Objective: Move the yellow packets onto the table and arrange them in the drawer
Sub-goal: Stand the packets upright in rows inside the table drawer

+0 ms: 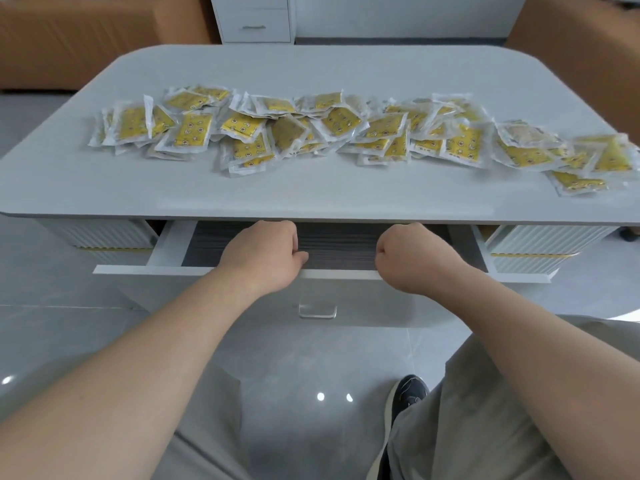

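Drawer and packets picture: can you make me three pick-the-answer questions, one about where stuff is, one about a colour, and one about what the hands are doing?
1. Where are the packets?
A. Scattered on the table
B. In the drawer
C. On the floor

2. What colour shows inside the clear packets?
A. Red
B. Yellow
C. Blue

3. What are the hands doing?
A. Holding packets
B. Gripping the drawer's front edge
C. Resting flat on the table

Answers:
1 A, the packets lie spread across the table.
2 B, each wrapper shows yellow.
3 B, the left hand and right hand curl over the top edge of the partly open drawer.
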The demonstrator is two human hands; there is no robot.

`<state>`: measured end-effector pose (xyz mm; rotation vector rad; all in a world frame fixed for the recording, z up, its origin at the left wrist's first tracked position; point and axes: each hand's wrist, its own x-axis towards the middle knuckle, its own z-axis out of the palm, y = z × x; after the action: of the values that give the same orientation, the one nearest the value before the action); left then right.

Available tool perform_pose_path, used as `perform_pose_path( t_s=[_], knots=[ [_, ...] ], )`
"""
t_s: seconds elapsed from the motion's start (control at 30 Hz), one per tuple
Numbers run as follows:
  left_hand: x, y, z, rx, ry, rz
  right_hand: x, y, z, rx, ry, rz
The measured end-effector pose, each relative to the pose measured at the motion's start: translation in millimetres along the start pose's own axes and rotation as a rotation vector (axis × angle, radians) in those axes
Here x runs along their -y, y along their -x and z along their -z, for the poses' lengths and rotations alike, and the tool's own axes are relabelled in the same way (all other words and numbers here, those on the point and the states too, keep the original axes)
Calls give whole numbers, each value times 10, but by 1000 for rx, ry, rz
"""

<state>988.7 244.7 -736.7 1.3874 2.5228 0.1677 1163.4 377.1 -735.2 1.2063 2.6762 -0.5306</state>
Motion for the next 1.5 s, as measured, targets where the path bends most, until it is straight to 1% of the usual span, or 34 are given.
perform_pose_path(
  t_s=[0.17, 0.5, 0.67, 0.8, 0.9, 1.17, 1.23, 1.33, 1.4, 1.5],
  knots=[
    [-20, 85, 39, 91, -20, 23, 84, 116, -9, 66, 66, 13],
    [-40, 170, 1, 140, -147, -28, 166, 330, -29, 139, 156, 51],
    [-108, 255, -17, 263, -211, -63, 203, 439, -58, 207, 173, 57],
    [-165, 351, -40, 353, -250, -59, 262, 556, -96, 245, 205, 55],
    [-181, 387, -53, 366, -265, -56, 291, 616, -111, 262, 225, 67],
    [-219, 395, -18, 371, -241, 6, 338, 643, -74, 235, 253, 73],
    [-222, 347, 19, 319, -199, 17, 379, 610, -30, 201, 254, 82],
    [-245, 259, 129, 145, -22, 22, 428, 490, 72, 128, 208, 83],
    [-288, 209, 211, 6, 68, 3, 426, 351, 144, 24, 139, 59],
    [-314, 49, 281, -183, 105, -41, 404, 104, 241, -160, -23, -31]
  ],
)
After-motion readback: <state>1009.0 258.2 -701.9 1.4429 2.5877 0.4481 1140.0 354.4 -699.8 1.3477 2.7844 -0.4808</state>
